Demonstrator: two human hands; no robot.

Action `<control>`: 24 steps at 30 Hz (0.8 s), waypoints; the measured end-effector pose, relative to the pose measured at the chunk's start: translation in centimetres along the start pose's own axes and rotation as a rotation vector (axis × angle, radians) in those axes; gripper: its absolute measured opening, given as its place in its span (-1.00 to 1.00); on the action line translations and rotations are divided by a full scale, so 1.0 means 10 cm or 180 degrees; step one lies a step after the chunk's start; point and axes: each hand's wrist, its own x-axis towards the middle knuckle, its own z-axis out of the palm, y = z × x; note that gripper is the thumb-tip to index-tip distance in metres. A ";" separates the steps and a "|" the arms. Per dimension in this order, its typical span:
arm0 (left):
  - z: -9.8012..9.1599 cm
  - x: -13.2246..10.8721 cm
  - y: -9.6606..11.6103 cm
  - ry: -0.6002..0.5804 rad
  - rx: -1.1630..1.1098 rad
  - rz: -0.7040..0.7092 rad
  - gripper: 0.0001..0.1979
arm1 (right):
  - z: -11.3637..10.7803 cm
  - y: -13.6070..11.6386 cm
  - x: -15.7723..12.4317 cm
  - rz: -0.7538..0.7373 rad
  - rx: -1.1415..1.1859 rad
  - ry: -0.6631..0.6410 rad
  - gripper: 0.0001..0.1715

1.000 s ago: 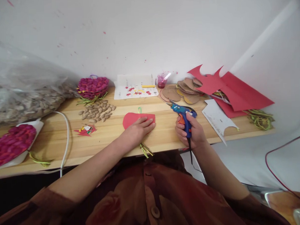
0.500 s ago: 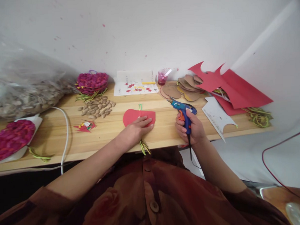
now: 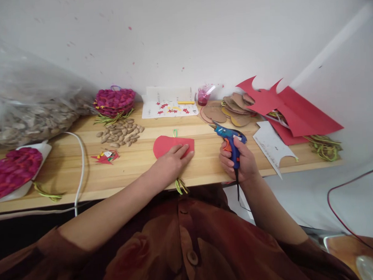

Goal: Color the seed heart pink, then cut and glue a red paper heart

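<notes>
My left hand (image 3: 172, 161) lies flat with its fingers stretched over a red paper cutout (image 3: 164, 145) on the wooden table. A small green loop (image 3: 175, 133) sticks out at the cutout's far edge, and a yellow-green yarn tassel (image 3: 181, 186) hangs out at the near side. Part of the cutout is hidden under my palm. My right hand (image 3: 240, 159) is wrapped round the handle of a blue glue gun (image 3: 232, 140) with an orange trigger. The gun's nozzle points left and away from me, above the table and apart from the cutout.
Several nut shells (image 3: 121, 132) lie left of centre, near red scraps (image 3: 106, 156). White paper (image 3: 148, 110) with small stars stands at the back. Brown cardboard pieces (image 3: 214, 113) and red sheets (image 3: 311, 115) fill the right. A bag of shells (image 3: 26, 121) and white cable (image 3: 82, 160) are left.
My left hand has shifted very slightly on the red paper cutout, its fingers a little nearer the right edge. The glue gun stays in my right hand; the view has moved slightly.
</notes>
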 end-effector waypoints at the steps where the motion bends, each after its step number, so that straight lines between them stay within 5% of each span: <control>1: -0.03 0.01 0.03 -0.0076 0.0094 -0.0009 -0.51 | 0.00 0.00 0.00 0.0004 0.0006 -0.0016 -0.57; 6: -0.12 0.02 0.07 -0.0222 0.0255 -0.0093 -0.51 | -0.04 0.01 0.01 -0.0005 0.0030 -0.0104 -0.56; 14: 0.06 0.15 0.00 0.0281 0.0127 -0.0643 -0.51 | -0.05 0.03 0.01 -0.0024 0.0044 -0.0143 -0.57; 24: 0.18 0.26 -0.11 -0.0390 -0.0176 -0.0506 -0.40 | -0.06 0.02 0.02 0.0048 0.0083 -0.0122 -0.57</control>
